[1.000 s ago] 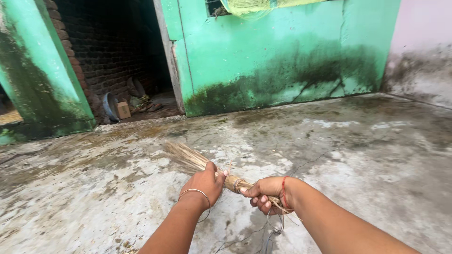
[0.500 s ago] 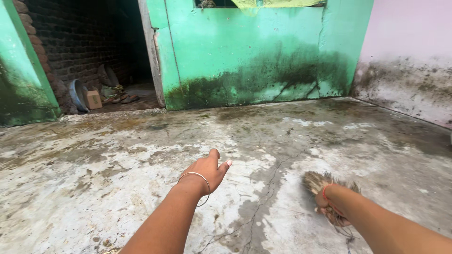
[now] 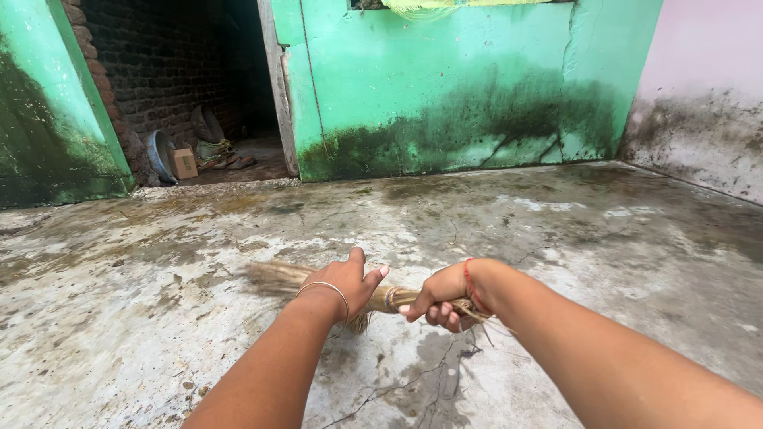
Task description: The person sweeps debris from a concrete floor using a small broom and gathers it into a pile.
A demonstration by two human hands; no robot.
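Note:
A straw broom, a bundle of dry brown stalks, lies level just above the stained concrete floor, bristles pointing left. My right hand, with a red thread at the wrist, is closed around the broom's bound handle end. My left hand, wearing a thin metal bangle, rests over the middle of the bundle with thumb up and fingers spread across the stalks. Part of the broom is hidden behind my left hand.
A green wall with dark mould stands ahead, a pale pink wall at the right. An open doorway shows a brick wall, a metal basin, a small cardboard box and sandals. Cracks run through the wet floor.
Half a second ago my right hand held the broom low at the right and my left hand was free. Now the broom has swung back left and my left hand is on it.

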